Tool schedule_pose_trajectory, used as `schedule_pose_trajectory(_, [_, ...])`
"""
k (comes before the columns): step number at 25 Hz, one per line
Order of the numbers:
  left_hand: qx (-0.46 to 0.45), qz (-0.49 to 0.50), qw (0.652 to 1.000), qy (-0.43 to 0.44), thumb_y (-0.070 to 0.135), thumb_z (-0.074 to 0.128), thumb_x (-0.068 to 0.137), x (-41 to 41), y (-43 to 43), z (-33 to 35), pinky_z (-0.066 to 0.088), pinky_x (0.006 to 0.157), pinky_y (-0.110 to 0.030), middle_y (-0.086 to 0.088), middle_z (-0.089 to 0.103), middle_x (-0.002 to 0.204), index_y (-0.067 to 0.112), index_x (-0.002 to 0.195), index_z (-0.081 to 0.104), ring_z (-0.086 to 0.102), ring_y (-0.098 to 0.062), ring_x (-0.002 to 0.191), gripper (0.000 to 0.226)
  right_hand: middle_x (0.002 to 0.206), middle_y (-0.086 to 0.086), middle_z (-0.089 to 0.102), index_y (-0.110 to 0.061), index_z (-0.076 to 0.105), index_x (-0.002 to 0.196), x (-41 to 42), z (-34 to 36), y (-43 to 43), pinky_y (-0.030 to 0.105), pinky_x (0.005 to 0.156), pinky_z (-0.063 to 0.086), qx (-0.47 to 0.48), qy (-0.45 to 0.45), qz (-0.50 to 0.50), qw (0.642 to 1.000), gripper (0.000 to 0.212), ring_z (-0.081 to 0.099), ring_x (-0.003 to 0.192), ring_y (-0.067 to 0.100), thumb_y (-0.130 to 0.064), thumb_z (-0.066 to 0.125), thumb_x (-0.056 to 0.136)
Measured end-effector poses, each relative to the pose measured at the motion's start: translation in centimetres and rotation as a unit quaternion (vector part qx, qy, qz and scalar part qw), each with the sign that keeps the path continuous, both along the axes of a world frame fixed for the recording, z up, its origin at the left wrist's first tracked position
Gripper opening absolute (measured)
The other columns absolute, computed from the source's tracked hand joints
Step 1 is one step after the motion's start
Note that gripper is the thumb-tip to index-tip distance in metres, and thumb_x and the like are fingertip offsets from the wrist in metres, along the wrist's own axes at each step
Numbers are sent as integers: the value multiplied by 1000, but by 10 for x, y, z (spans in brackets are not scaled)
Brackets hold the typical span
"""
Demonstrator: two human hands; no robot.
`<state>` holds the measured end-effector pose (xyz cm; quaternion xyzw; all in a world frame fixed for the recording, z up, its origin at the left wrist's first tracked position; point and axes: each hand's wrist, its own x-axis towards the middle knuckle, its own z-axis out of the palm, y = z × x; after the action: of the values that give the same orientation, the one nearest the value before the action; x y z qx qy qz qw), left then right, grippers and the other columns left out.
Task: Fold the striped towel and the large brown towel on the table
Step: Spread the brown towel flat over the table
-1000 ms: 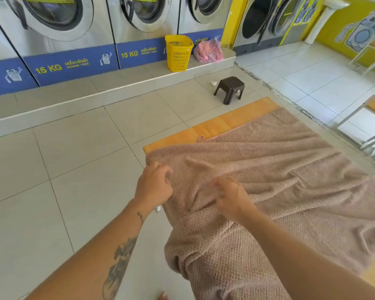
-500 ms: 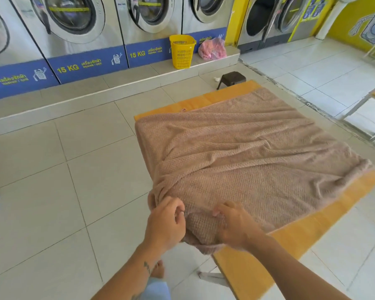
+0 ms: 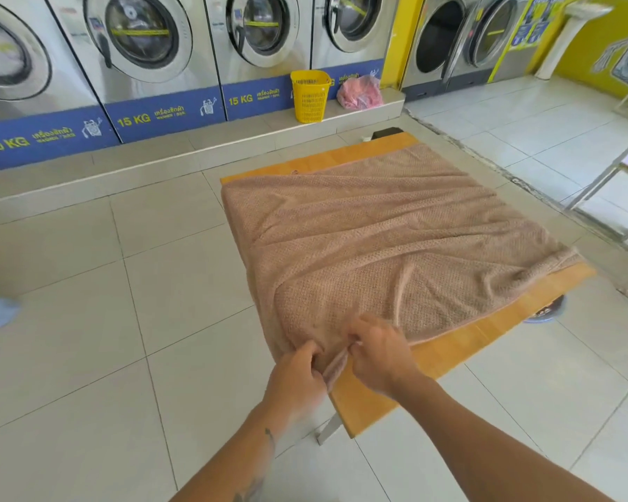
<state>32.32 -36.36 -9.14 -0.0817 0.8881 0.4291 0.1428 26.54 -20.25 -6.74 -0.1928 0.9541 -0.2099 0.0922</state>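
Note:
The large brown towel (image 3: 377, 240) lies spread and rumpled over most of the wooden table (image 3: 461, 349), doubled over itself near me. At the table's near left corner, my left hand (image 3: 298, 378) and my right hand (image 3: 377, 353) pinch the towel's near corner between them, almost touching each other. A fold of the cloth hangs between the two hands. No striped towel is visible.
Washing machines (image 3: 142, 48) line the far wall on a raised step. A yellow basket (image 3: 309, 96) and a pink bag (image 3: 360, 92) stand on that step. A dark stool (image 3: 387, 133) peeks out behind the table's far edge. Metal-framed furniture (image 3: 624, 197) stands at the right.
The towel has been pulled further onto the table and lies flatter. My hands have come back to its near corner and drawn closer together. The view has backed away from the table.

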Motion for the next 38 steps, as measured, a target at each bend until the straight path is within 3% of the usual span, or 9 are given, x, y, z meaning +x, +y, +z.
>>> schedule_pose_trajectory(2, [83,-32,994,-59,3,38,81,-4,-3,9,47,58,-27,-8,65,80,20,87,60,57,-15,64,28,81,-6,61,-24,54,80,-5,13,15,38,76,46,-29,-23,10,999,13,59,81,20,-12,52,79])
schedule_pose_trajectory(6, [76,-163,962,-204,6,49,79,11,-7,6,54,84,-29,2,72,82,27,91,72,68,-13,84,33,95,-2,70,-20,67,89,4,20,49,38,83,54,195,-183,86,960,25,63,96,23,-16,48,75])
schedule_pose_trajectory(11, [59,9,989,-137,13,47,93,17,-27,-10,55,90,-35,2,70,94,31,94,66,68,-14,89,26,111,-1,64,-20,66,113,7,27,48,33,89,53,58,-176,35,982,44,59,104,16,-6,46,76])
schedule_pose_trajectory(19, [55,101,989,-92,11,51,89,-28,-62,-1,49,83,-29,-2,68,105,32,94,64,62,-17,93,25,128,3,59,-22,58,125,-19,26,1,29,86,55,28,-180,9,983,53,60,107,17,3,44,80])
schedule_pose_trajectory(22, [57,95,987,-118,14,51,92,-34,-65,-17,45,83,-28,-2,64,115,27,109,60,59,-16,98,24,141,0,47,-27,53,131,-12,9,-9,32,97,50,68,-201,-23,977,56,49,124,21,-1,52,80])
schedule_pose_trajectory(25, [99,55,990,-82,30,67,83,-38,-58,-38,47,98,-32,2,55,125,25,131,41,57,-16,115,55,133,-3,43,-31,53,132,3,-6,-21,43,104,45,87,-178,-95,976,61,38,129,25,-6,52,76])
schedule_pose_trajectory(29, [114,52,984,-124,31,75,82,-50,-48,-48,48,86,-33,-1,54,115,23,120,33,58,-22,103,57,135,-5,47,-35,57,125,29,-14,-22,48,107,40,30,-135,-229,963,56,42,129,24,-13,50,74])
schedule_pose_trajectory(33, [34,40,997,-52,29,68,87,-47,-52,-36,47,71,-34,2,57,95,20,106,40,60,-20,85,35,137,2,39,-31,44,131,78,-17,-11,50,104,38,98,-67,-428,896,57,38,127,31,-20,53,76])
schedule_pose_trajectory(38, [-6,-156,988,-4,26,60,89,2,-43,-23,46,64,-31,9,54,78,25,85,52,53,-8,74,9,124,8,59,-19,31,147,102,-12,10,36,82,47,-270,-273,-605,698,78,57,108,24,-14,68,79])
